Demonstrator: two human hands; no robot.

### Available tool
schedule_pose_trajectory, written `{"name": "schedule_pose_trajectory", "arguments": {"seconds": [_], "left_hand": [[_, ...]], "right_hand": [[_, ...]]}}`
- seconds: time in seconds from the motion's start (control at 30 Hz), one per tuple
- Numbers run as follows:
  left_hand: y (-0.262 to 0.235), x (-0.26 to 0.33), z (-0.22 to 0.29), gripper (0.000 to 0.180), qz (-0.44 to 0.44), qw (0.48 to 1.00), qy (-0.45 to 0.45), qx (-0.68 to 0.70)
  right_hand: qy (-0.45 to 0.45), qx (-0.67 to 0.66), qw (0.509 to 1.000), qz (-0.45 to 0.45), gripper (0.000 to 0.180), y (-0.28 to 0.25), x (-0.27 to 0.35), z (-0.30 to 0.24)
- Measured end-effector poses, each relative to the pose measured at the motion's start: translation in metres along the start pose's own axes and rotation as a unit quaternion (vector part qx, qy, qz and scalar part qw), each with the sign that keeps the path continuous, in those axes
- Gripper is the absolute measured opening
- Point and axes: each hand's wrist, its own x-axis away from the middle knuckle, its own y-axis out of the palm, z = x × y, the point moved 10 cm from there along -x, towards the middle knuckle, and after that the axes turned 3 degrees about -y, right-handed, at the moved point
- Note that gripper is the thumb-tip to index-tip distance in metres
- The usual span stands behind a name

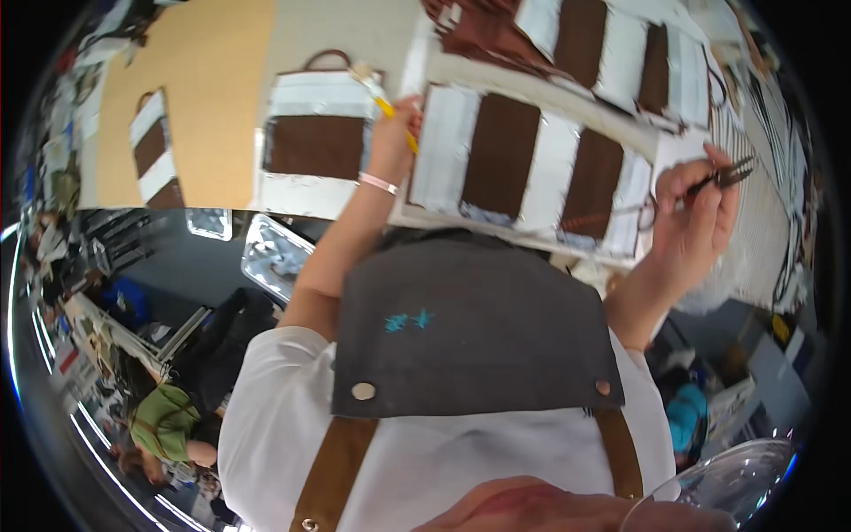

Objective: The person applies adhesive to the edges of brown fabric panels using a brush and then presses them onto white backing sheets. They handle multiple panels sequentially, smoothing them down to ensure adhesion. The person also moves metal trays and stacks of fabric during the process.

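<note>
My left hand [394,133] is closed around a brush with a yellow handle [385,107], its pale bristles pointing up and left. That hand is between two flat brown-and-white panels. The smaller panel [316,146] has a brown loop handle at its far edge; the larger striped panel [503,155] lies in front of me. Over at the right, my right hand [696,213] is raised beside the larger panel, with its fingers closed on a dark, narrow tool [727,176]. The tool's exact kind is too small to make out. A thin brown loop [649,214] shows beside this hand.
Another striped panel [581,40] and crumpled reddish-brown material [483,40] lie at the far side. A narrow panel [152,146] rests on the tan board [217,97] at left. Stacked striped sheets [758,191] are at right. A person in green [164,421] is behind at left.
</note>
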Motion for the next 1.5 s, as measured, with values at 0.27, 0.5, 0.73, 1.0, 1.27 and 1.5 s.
{"name": "schedule_pose_trajectory", "arguments": {"seconds": [0.27, 0.5, 0.73, 1.0, 1.27, 1.5], "left_hand": [[0.04, 0.008, -0.062, 0.022, -0.009, 0.999, -0.045, 0.005], [0.036, 0.01, -0.058, 0.023, 0.005, 0.999, -0.033, -0.013], [0.034, 0.013, -0.053, 0.021, 0.018, 1.0, -0.007, 0.009], [0.045, 0.003, -0.048, 0.02, -0.017, 0.996, -0.023, 0.089], [0.04, -0.013, -0.047, 0.023, 0.018, 0.999, -0.03, 0.02], [0.066, -0.022, -0.074, 0.026, -0.033, 0.995, -0.09, -0.033]], "right_hand": [[-0.023, -0.069, 0.997, -0.004, 0.061, -0.046, 0.028, -0.024], [-0.011, -0.193, 0.981, -0.031, 0.063, -0.065, 0.031, -0.045], [-0.044, -0.252, 0.965, -0.054, 0.051, -0.086, 0.028, -0.081], [-0.158, -0.267, 0.949, 0.06, 0.029, -0.155, 0.054, -0.167], [-0.221, -0.028, 0.957, 0.187, 0.017, -0.149, 0.033, -0.154], [0.014, 0.419, 0.877, 0.236, 0.025, -0.104, 0.004, 0.007]]}}
